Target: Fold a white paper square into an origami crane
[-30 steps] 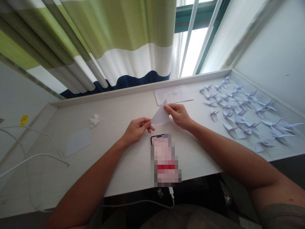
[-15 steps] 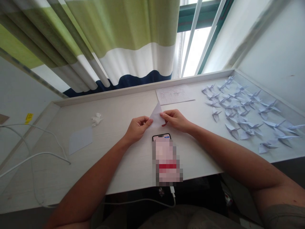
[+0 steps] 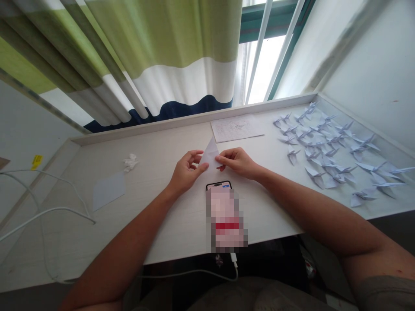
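A folded white sheet of paper (image 3: 210, 154), its pointed end toward the window, is held between my two hands over the table. My left hand (image 3: 188, 170) has its thumb on the sheet's lower left part, with the fingers curved loosely behind the left edge. On the other edge, my right hand (image 3: 236, 162) pinches the paper between thumb and bent fingers. Just nearer to me lies a phone (image 3: 219, 186), its screen mostly blurred out.
Several folded paper cranes (image 3: 327, 147) cover the table's right side. A printed sheet (image 3: 238, 128) lies at the back. To the left are a crumpled tissue (image 3: 130, 163), a blank paper (image 3: 109, 191) and white cables (image 3: 65, 209). A raised rim (image 3: 162, 128) borders the table.
My left fingers have loosened and spread a little from the paper's left edge, the thumb staying on it. The right hand keeps its pinch. The view has shifted slightly.
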`<state>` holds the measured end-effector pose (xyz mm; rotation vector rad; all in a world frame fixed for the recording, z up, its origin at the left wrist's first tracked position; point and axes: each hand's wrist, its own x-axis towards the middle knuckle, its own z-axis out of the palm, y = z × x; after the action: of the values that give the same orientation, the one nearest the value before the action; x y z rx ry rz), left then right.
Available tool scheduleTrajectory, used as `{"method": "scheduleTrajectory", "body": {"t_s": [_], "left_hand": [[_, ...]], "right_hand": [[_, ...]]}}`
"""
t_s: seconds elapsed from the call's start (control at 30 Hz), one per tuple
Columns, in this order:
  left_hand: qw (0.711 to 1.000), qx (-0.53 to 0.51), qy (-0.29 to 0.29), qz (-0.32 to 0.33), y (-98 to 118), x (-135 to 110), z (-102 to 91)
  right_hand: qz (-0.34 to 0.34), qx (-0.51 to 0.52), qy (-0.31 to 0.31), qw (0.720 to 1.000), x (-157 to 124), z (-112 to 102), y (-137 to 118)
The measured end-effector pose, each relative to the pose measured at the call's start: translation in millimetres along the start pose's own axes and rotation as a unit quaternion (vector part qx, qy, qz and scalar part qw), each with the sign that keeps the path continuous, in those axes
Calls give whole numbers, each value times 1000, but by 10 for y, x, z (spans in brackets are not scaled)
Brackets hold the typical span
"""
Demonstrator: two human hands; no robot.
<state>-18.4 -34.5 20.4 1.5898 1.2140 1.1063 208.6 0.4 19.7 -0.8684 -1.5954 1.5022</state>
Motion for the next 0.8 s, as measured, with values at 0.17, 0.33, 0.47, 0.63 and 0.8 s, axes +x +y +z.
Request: {"method": "scheduleTrajectory", "body": {"t_s": [0.17,0.33,0.47,0.63,0.8], "left_hand": [[985,143,18,97,52,-53,6],[993,98,13,62,35,-63,15],[999,-26,-12,33,-5,-32,32],[998,-67,7,6,12,-35,68],[999,-18,35,20,41,-56,76]], "right_hand": [[-5,-12,12,1000,-8,5,-19],[-35,-9,-2,999,-19,11,-41],[-54,-4,-22,998,-9,7,-20],[-55,21,-27,998,4,11,4],[-31,63,-14,997,-12,31,-9]]}}
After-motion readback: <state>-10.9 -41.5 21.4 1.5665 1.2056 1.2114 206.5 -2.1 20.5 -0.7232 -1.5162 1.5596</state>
